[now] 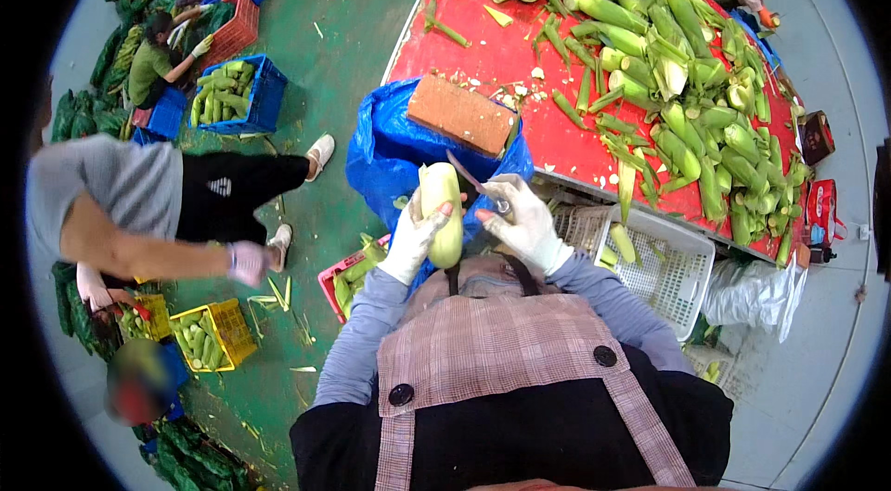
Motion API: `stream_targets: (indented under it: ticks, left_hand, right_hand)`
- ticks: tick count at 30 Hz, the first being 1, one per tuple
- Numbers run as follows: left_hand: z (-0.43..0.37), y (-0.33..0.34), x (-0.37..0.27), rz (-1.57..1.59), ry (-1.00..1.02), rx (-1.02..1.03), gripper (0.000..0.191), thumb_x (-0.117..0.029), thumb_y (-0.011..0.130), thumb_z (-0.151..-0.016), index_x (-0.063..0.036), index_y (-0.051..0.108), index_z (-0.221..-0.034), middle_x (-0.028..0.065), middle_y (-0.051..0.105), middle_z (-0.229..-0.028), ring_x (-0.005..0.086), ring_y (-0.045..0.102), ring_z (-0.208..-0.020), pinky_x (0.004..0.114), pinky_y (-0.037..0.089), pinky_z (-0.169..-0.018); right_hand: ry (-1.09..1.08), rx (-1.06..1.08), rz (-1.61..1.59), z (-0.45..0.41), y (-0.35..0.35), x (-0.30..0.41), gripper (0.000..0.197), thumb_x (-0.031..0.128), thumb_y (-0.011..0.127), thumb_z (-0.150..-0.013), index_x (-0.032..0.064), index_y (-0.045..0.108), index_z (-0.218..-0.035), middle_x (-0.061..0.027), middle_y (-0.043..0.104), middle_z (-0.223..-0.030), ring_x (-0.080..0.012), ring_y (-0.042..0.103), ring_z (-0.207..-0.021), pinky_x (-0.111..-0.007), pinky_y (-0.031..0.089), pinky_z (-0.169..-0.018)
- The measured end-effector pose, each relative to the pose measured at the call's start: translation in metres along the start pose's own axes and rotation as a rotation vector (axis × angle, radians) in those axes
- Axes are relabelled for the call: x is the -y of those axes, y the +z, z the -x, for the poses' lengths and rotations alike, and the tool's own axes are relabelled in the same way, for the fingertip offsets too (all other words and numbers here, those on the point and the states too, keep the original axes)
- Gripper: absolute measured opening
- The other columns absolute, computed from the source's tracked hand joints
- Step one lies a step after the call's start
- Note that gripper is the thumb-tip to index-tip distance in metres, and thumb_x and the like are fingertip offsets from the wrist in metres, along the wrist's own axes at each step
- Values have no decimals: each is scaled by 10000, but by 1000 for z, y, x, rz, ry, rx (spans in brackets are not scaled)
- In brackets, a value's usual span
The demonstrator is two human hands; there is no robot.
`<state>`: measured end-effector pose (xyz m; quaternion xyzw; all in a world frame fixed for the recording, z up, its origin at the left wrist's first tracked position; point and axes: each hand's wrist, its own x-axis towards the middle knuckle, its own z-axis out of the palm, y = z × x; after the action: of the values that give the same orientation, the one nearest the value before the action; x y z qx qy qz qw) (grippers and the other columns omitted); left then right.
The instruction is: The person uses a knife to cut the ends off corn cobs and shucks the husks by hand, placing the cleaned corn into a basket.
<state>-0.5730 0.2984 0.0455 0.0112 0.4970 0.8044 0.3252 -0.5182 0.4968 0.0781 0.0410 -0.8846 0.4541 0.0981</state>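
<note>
My left hand [420, 233], in a white glove with bare fingertips, holds a pale green ear of corn in its husk [441, 212] upright before my chest. My right hand [521, 219], gloved the same way, grips a knife [468, 174]; its blade points up and left, close beside the ear's upper end. Past both hands, a blue plastic bag [379, 143] hangs open at the table's corner, with a reddish brick [461, 114] lying across its top. Many husked ears of corn [609, 11] are heaped on the red table [473, 66] among leaf scraps.
A white plastic crate [696, 282] with some ears stands under the table at right. At left are a pink crate [327, 285], a yellow crate [240, 338] and a blue crate [268, 98], all holding corn. A co-worker in grey [125, 192] stands at left; several others work around.
</note>
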Motion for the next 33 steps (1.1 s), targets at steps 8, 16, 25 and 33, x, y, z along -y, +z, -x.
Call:
stream_targets:
  ticks: [8, 16, 25, 33]
  left_hand:
    - [29, -15, 11, -227, -118, -45, 653, -95, 756, -777, -7, 422, -1331, 68, 573, -1195, 145, 543, -1105, 305, 428, -974]
    - [39, -18, 23, -188, -68, -95, 637, -128, 766, -780, 32, 444, -1306, 81, 593, -1170, 157, 568, -1076, 310, 448, -957]
    - [41, 1, 9, -585, 91, -17, 528, -103, 794, -715, 15, 540, -1163, 76, 617, -1074, 155, 592, -982, 302, 469, -885]
    - [29, -46, 22, -757, 264, -80, 549, -185, 802, -686, -8, 540, -1134, 74, 560, -1039, 181, 539, -987, 308, 422, -908]
  right_hand:
    - [-155, 301, 379, 7, 2, -8, 176, 271, 636, -819, 142, 603, -934, -66, 581, -815, -252, 625, -623, -373, 500, -539]
    - [-83, 349, 406, 20, 7, -3, 146, 209, 632, -799, 137, 610, -925, -72, 608, -777, -279, 631, -644, -398, 501, -559]
    - [-11, 270, 406, 18, 30, -47, 115, 228, 551, -845, 125, 597, -868, -118, 645, -710, -300, 655, -654, -427, 512, -566]
    - [378, 363, 386, 27, -26, -81, 338, 433, 588, -864, 149, 583, -1047, -167, 677, -821, -366, 656, -801, -472, 510, -710]
